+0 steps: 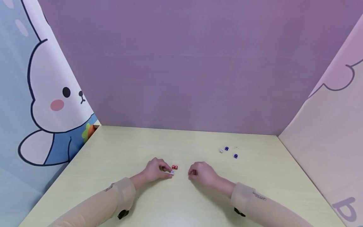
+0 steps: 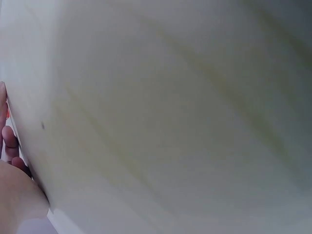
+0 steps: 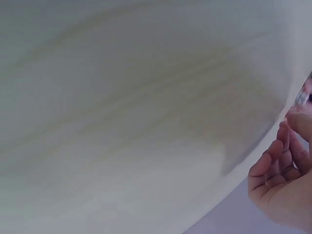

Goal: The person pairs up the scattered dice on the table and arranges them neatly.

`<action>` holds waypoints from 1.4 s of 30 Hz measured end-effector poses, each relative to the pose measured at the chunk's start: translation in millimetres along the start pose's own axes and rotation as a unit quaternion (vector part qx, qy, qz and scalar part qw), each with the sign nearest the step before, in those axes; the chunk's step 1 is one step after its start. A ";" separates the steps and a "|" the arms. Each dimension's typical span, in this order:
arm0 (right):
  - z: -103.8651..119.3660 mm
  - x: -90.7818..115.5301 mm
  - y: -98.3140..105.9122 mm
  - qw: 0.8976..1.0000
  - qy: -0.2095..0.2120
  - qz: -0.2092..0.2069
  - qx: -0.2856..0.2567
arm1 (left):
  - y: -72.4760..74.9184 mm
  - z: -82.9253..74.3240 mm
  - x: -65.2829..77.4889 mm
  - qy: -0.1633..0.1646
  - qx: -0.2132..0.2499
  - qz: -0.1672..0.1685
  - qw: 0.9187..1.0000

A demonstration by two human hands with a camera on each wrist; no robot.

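Observation:
My left hand point(image 1: 156, 170) pinches a white die point(image 1: 172, 173) with dark pips between thumb and forefinger, low over the table. Right behind that die sit red dice point(image 1: 174, 167), side by side and close to the left fingertips. Across a small gap to the right, my right hand point(image 1: 203, 174) hovers with loosely curled fingers, and no object shows in it. The right wrist view also has the right hand point(image 3: 280, 180) at its edge, thumb near the fingertips. Only part of the left hand point(image 2: 14, 190) enters the left wrist view.
Farther back on the right of the pale table point(image 1: 158, 201) lie another white die point(image 1: 221, 151), a blue die point(image 1: 226, 148) and a second blue die point(image 1: 235, 156). A purple backdrop point(image 1: 181, 69) rises behind the table, with printed cloths on both sides.

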State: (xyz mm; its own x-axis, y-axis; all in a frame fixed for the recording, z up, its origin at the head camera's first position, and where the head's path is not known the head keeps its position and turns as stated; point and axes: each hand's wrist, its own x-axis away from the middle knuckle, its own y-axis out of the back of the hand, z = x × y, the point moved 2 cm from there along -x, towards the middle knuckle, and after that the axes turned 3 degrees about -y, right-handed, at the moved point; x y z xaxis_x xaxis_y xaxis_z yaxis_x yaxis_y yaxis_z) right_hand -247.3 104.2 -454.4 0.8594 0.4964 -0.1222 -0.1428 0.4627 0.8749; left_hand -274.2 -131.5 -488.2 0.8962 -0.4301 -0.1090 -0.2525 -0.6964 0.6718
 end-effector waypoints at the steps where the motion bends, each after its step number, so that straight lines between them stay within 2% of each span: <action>1: -4.3 2.2 3.3 1.000 0.001 -0.004 -0.001 | -0.1 0.1 0.1 -0.001 0.002 0.000 1.000; 9: -39.7 13.0 35.6 0.998 -0.043 -0.053 0.009 | -1.1 0.4 1.4 0.003 0.007 0.001 1.000; 15: -78.8 14.1 56.9 0.992 -0.090 -0.090 0.026 | -1.1 1.2 1.6 0.003 0.009 0.003 1.000; 20: -110.0 16.7 69.0 0.985 -0.112 -0.128 0.026 | -1.2 1.6 1.3 0.001 0.010 0.004 1.000; 25: -130.0 17.6 74.2 0.979 -0.146 -0.139 0.014 | -1.0 1.4 1.8 0.002 0.011 0.004 1.000; 35: -146.8 7.6 69.2 0.973 -0.180 -0.144 -0.001 | 1.4 -2.1 1.9 -0.001 0.016 0.001 1.000; 42: -144.5 -1.7 66.4 0.966 -0.222 -0.132 0.025 | 1.3 -2.8 1.3 -0.005 0.015 0.000 1.000</action>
State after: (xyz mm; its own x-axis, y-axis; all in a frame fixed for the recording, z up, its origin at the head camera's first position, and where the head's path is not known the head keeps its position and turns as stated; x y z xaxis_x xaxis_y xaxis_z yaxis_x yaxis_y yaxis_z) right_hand -329.1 240.3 -463.8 0.9901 -0.0022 -0.1403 0.1235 0.4888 0.8636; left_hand -272.4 -131.4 -485.4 0.8926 -0.4359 -0.1152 -0.2640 -0.7124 0.6502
